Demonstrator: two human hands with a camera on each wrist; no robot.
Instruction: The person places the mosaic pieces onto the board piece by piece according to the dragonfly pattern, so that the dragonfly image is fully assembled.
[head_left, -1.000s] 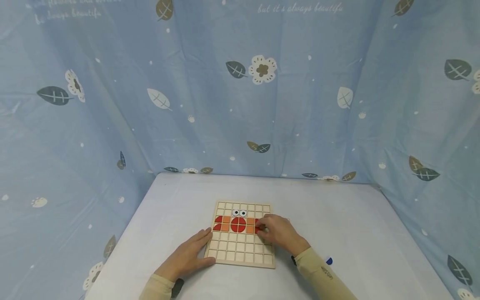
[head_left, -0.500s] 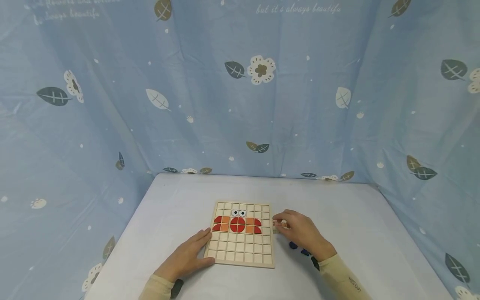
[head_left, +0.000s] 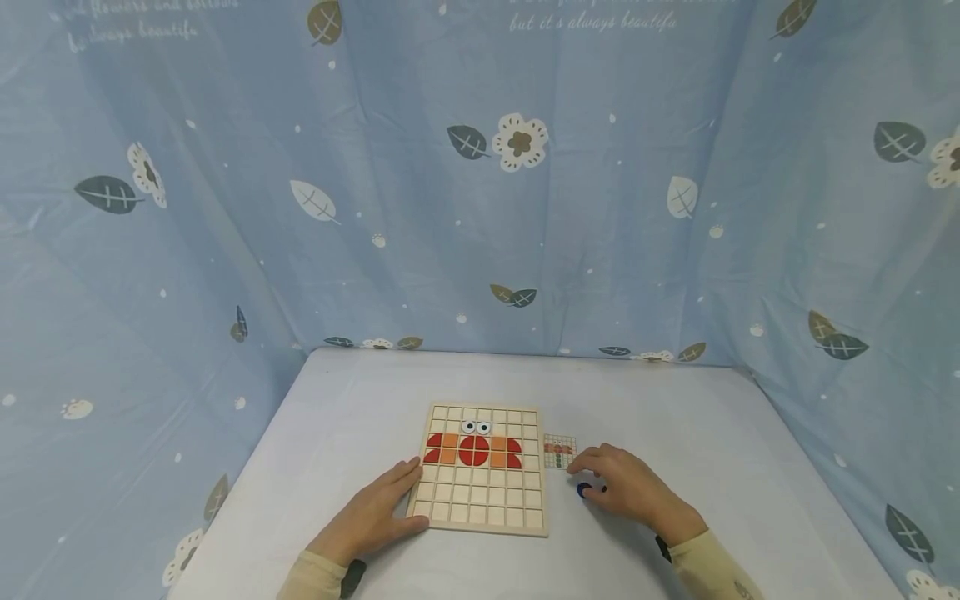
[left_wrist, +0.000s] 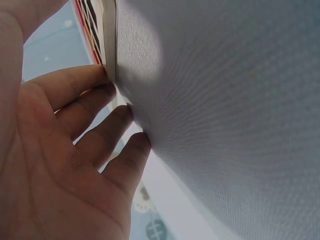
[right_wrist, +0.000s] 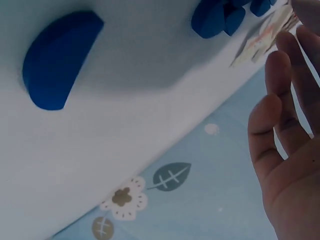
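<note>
Blue curtain (head_left: 420, 217) hangs behind white table (head_left: 360, 396) and board (head_left: 480, 493).

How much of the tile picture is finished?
Done: the eyes, red circle, orange tiles and red end pieces sit in the board.
In hand: the left hand touches the board's edge; the right hand is by the blue pieces, with none clearly held.
Remaining: the card seems to show dark shapes under the red ones, but the board is bare there, so maybe blue pieces go there.
</note>
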